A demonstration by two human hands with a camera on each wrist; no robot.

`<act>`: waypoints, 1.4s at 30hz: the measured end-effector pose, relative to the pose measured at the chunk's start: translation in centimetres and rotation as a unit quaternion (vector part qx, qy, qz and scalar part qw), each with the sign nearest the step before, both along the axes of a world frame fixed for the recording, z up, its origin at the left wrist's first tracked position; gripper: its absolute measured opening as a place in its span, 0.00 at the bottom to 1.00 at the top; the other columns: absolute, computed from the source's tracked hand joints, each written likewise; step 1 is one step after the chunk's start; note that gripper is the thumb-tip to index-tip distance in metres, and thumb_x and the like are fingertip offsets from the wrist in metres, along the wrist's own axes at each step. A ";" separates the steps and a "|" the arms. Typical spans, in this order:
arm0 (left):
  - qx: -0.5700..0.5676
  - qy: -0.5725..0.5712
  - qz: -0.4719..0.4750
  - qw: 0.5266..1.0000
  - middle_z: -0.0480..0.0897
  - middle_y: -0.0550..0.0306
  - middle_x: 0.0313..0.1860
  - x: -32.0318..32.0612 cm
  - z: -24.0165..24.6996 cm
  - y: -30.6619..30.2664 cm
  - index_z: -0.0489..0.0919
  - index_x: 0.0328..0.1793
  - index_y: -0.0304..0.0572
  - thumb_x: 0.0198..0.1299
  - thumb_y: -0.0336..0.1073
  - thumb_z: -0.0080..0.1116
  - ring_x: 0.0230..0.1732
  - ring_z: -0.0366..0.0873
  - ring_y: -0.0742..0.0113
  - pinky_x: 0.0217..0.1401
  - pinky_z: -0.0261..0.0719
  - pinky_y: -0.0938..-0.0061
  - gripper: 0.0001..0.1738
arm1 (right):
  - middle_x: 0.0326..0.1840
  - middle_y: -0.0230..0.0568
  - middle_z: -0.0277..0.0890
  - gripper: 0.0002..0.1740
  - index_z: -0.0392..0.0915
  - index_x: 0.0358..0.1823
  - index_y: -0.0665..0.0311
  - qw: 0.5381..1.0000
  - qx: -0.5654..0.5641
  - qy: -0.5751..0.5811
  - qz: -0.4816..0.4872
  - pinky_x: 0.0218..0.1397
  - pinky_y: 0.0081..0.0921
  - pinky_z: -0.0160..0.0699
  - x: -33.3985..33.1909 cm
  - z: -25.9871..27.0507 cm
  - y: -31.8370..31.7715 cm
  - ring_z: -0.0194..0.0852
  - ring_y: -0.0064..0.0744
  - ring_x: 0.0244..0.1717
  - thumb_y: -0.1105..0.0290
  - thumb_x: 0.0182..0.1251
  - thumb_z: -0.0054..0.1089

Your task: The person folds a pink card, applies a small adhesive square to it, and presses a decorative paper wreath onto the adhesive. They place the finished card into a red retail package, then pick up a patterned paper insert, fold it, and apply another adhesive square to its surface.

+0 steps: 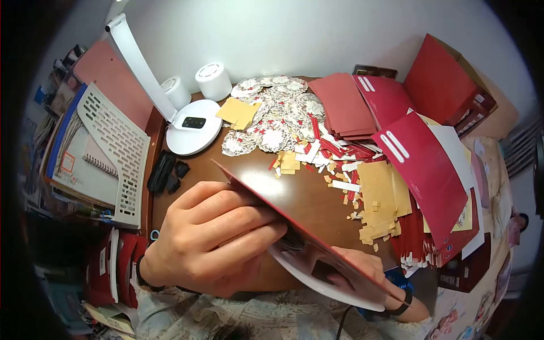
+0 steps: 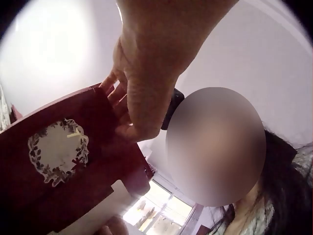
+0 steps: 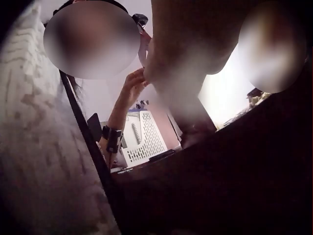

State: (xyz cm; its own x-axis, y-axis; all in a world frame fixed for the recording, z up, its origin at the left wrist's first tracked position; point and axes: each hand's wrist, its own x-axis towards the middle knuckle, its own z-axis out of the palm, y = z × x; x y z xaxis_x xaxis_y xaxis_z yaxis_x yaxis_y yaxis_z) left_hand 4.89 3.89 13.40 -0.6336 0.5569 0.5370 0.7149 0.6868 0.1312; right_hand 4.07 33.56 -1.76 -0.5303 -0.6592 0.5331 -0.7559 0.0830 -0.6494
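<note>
A dark red card folder (image 1: 326, 252) is held up, tilted nearly edge-on in the head view. My left hand (image 1: 218, 238) pinches its upper left end, thumb and fingers on opposite faces. In the left wrist view, that hand (image 2: 146, 98) grips a corner of the folder (image 2: 98, 142). A round wreath-patterned paper cutout (image 2: 58, 152) lies on the red face, and a white strip (image 2: 98, 208) runs along the lower edge. My right hand (image 1: 362, 263) holds the lower right end, partly hidden behind the folder. The right wrist view is dark, and its fingers are blurred.
Wreath cutouts (image 1: 275, 116) lie piled at the back of the table (image 1: 226, 170). Red folders (image 1: 425, 175), yellow paper pieces (image 1: 377, 192) and scraps (image 1: 351, 175) cover the right side. A white lamp (image 1: 192, 133) and a perforated white rack (image 1: 116, 153) stand on the left.
</note>
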 end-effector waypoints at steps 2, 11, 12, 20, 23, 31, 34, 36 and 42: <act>-0.010 -0.006 0.005 1.000 0.84 0.59 0.39 0.0 0.3 0.3 0.86 0.42 0.41 0.41 0.29 0.63 0.39 0.83 0.64 0.48 0.78 0.69 0.17 | 0.57 0.65 0.79 0.32 0.65 0.66 0.69 1.000 -0.011 0.010 0.000 0.50 0.41 0.90 -0.3 -0.6 -0.1 0.86 0.55 0.53 0.75 0.62 0.70; -0.031 -0.017 0.012 0.999 0.84 0.60 0.37 0.0 0.9 0.8 0.87 0.41 0.40 0.38 0.31 0.64 0.36 0.83 0.64 0.47 0.79 0.69 0.18 | 0.55 0.60 0.81 0.27 0.68 0.61 0.69 0.998 -0.052 0.034 0.000 0.47 0.37 0.92 -0.8 -2.0 -0.5 0.87 0.52 0.51 0.77 0.63 0.68; -0.034 -0.020 0.014 0.999 0.85 0.60 0.37 0.0 0.9 0.8 0.87 0.40 0.39 0.38 0.31 0.63 0.37 0.83 0.64 0.48 0.79 0.69 0.18 | 0.55 0.60 0.81 0.27 0.68 0.61 0.69 0.997 -0.068 0.038 -0.009 0.47 0.37 0.92 -0.7 -1.9 -0.8 0.87 0.52 0.51 0.76 0.63 0.68; -0.003 0.007 -0.009 1.000 0.85 0.57 0.37 0.2 0.3 1.0 0.86 0.40 0.37 0.38 0.30 0.62 0.37 0.84 0.62 0.49 0.81 0.67 0.18 | 0.54 0.59 0.82 0.26 0.68 0.61 0.69 0.995 -0.082 0.055 -0.017 0.45 0.35 0.92 -0.7 -1.8 -0.9 0.87 0.51 0.50 0.76 0.63 0.68; -0.005 0.000 -0.004 1.000 0.85 0.57 0.36 0.3 0.4 1.2 0.86 0.40 0.37 0.39 0.30 0.61 0.36 0.84 0.62 0.49 0.81 0.66 0.18 | 0.54 0.59 0.82 0.26 0.68 0.61 0.69 0.996 -0.076 0.048 -0.014 0.45 0.35 0.92 -0.8 -2.0 -0.9 0.87 0.51 0.50 0.76 0.63 0.68; 0.010 0.004 -0.005 1.000 0.83 0.57 0.33 0.0 0.4 1.3 0.85 0.41 0.36 0.37 0.31 0.62 0.33 0.84 0.62 0.46 0.81 0.66 0.19 | 0.54 0.59 0.82 0.26 0.68 0.61 0.69 0.998 -0.046 0.034 -0.006 0.45 0.36 0.92 -0.9 -1.8 -0.4 0.87 0.50 0.50 0.76 0.63 0.69; 0.028 0.014 -0.030 0.999 0.82 0.58 0.30 -0.1 0.6 0.9 0.85 0.41 0.36 0.36 0.31 0.62 0.31 0.83 0.62 0.43 0.81 0.68 0.20 | 0.54 0.59 0.81 0.26 0.67 0.61 0.69 0.997 -0.078 0.029 -0.007 0.46 0.36 0.92 -0.7 -1.9 -0.6 0.87 0.50 0.51 0.76 0.63 0.68; 0.010 -0.017 -0.039 0.999 0.82 0.58 0.28 -0.1 1.1 0.8 0.85 0.41 0.35 0.36 0.31 0.62 0.29 0.82 0.63 0.40 0.79 0.70 0.20 | 0.55 0.58 0.82 0.26 0.67 0.61 0.69 0.996 -0.077 0.042 -0.012 0.45 0.35 0.92 -0.8 -1.6 -0.8 0.87 0.50 0.51 0.76 0.63 0.69; 0.017 -0.021 -0.055 0.998 0.84 0.51 0.27 -0.4 0.6 0.6 0.84 0.37 0.32 0.30 0.39 0.61 0.29 0.84 0.56 0.39 0.78 0.65 0.24 | 0.54 0.57 0.82 0.27 0.67 0.60 0.68 0.995 -0.078 0.062 -0.026 0.44 0.33 0.92 -0.7 -1.8 -1.0 0.88 0.49 0.50 0.77 0.62 0.70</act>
State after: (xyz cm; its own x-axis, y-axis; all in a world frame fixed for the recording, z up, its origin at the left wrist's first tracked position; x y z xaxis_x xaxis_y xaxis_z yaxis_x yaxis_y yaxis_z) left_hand 4.50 4.52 13.97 -0.5915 0.6062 0.5316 0.7795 0.5986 0.1847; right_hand 3.33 32.56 -3.61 -0.4860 -0.5361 0.6902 -0.8281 0.0301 -0.5597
